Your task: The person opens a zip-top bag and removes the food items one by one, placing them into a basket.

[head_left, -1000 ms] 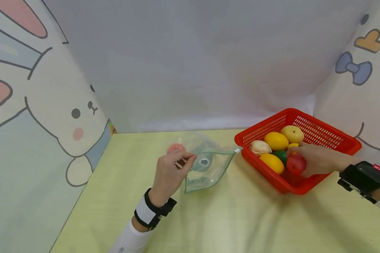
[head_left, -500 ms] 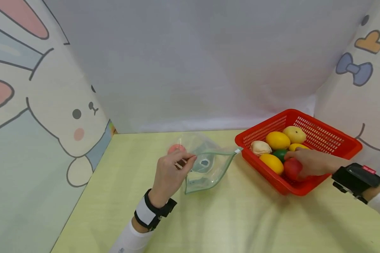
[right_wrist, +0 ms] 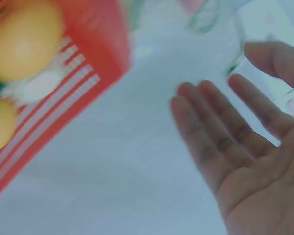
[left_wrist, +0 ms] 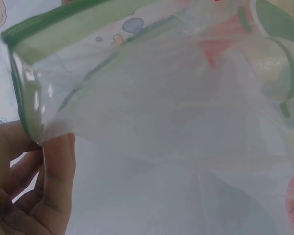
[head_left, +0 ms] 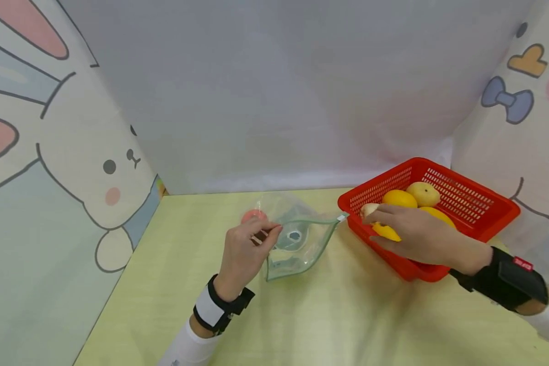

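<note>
My left hand (head_left: 247, 254) pinches the green-edged rim of a clear zip bag (head_left: 308, 249) between thumb and forefinger. The bag's mouth gapes, its white slider near the basket. Inside the bag, toward the back, shows a pinkish-red round thing (head_left: 254, 215). Over the near left part of the red basket (head_left: 489, 206) hovers my right hand (head_left: 421, 236), fingers extended; the right wrist view shows its palm with nothing in it. Under and behind it lie a yellow lemon-like fruit (head_left: 400, 198), a pale yellow round fruit (head_left: 423, 193) and a whitish piece (head_left: 369, 209). The red fruit is hidden.
The basket has slotted walls and stands at the right of the pale yellow-green table (head_left: 302, 325). A grey-white backdrop (head_left: 297, 101) rises behind the table, with rabbit-patterned panels on both sides.
My right hand has let go of the red fruit, lifted and moved left across the basket, its fingers now straight. My left hand keeps its pinch on the bag.
</note>
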The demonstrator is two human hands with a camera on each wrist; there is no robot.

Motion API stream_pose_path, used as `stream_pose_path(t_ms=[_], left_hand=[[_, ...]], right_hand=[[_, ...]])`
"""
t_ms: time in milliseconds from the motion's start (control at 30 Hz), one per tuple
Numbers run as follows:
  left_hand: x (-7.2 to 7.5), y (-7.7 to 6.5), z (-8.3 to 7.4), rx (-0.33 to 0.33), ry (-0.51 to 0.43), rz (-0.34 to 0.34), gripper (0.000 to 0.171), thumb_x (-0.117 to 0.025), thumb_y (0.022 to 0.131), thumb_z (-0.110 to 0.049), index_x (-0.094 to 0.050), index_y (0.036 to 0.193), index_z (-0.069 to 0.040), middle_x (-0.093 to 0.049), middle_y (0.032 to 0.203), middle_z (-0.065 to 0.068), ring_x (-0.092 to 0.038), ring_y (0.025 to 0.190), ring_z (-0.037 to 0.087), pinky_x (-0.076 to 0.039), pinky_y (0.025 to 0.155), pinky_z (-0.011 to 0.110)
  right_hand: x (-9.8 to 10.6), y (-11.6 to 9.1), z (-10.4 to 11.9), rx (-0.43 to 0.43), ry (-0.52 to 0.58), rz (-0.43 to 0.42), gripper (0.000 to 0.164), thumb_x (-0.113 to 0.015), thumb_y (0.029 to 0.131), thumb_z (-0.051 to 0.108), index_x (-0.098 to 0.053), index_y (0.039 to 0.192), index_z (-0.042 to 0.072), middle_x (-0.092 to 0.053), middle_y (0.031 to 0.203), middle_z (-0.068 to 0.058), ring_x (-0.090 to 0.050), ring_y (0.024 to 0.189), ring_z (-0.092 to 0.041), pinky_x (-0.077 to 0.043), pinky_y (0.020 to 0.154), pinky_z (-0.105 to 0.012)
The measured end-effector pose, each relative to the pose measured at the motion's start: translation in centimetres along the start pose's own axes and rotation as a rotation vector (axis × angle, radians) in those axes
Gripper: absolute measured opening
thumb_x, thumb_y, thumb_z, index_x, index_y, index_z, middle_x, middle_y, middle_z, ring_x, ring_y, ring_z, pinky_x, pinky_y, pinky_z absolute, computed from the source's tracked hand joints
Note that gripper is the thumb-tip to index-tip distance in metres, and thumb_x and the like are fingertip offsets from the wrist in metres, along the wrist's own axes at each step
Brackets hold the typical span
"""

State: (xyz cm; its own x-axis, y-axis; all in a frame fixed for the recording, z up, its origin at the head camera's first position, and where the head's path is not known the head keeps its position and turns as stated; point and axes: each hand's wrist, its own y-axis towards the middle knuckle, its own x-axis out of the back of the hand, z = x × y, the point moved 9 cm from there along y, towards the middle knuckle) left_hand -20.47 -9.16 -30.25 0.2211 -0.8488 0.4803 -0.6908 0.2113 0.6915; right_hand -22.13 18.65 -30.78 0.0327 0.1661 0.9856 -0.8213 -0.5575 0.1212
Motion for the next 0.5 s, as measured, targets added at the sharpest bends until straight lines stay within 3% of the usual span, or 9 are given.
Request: stream_pose_path(t_ms=[133, 233, 400, 500], left_hand=[[0.1, 0.0, 0.0, 0.0, -0.002, -0.009, 0.004, -0.08, 0.091, -0.004, -0.082, 0.093, -0.003, -0.077, 0.08, 0.009, -0.073, 0.064, 0.016, -0.058, 0.058, 0.014], [0.0, 0.0, 0.0, -0.003, -0.004, -0.008, 0.004, -0.08, 0.091, -0.003, -0.082, 0.094, -0.003, -0.077, 0.08, 0.009, -0.073, 0.063, 0.016, -0.058, 0.057, 0.014], [0.0, -0.1, 0.0, -0.007, -0.001, -0.006, 0.004, -0.08, 0.092, -0.004, -0.082, 0.095, -0.004, -0.076, 0.081, 0.009, -0.072, 0.063, 0.015, -0.057, 0.058, 0.013], [0.0, -0.2, 0.1, -0.011, -0.008, -0.014, 0.004, -0.08, 0.091, -0.003, -0.082, 0.095, -0.004, -0.075, 0.08, 0.008, -0.072, 0.063, 0.015, -0.058, 0.057, 0.013]], right_hand=[[-0.5, 1.5, 6.1, 0.213, 0.058, -0.1, 0.035, -0.084, 0.091, 0.023, -0.073, 0.124, 0.016, -0.072, 0.116, -0.001, -0.069, 0.093, -0.015, -0.066, 0.081, -0.029], [-1.9, 3.2, 9.2, 0.293, 0.083, -0.099, 0.036, -0.082, 0.093, 0.024, -0.072, 0.127, 0.014, -0.074, 0.12, -0.002, -0.072, 0.1, -0.016, -0.066, 0.084, -0.03], [-5.3, 6.8, 12.1, 0.334, -0.006, -0.035, 0.041, -0.077, 0.097, 0.027, -0.068, 0.134, 0.011, -0.074, 0.125, -0.007, -0.073, 0.107, -0.022, -0.065, 0.087, -0.033], [-7.4, 9.4, 12.8, 0.29, -0.035, 0.011, 0.044, -0.075, 0.099, 0.027, -0.066, 0.137, 0.008, -0.078, 0.113, -0.008, -0.074, 0.093, -0.021, -0.064, 0.079, -0.031]])
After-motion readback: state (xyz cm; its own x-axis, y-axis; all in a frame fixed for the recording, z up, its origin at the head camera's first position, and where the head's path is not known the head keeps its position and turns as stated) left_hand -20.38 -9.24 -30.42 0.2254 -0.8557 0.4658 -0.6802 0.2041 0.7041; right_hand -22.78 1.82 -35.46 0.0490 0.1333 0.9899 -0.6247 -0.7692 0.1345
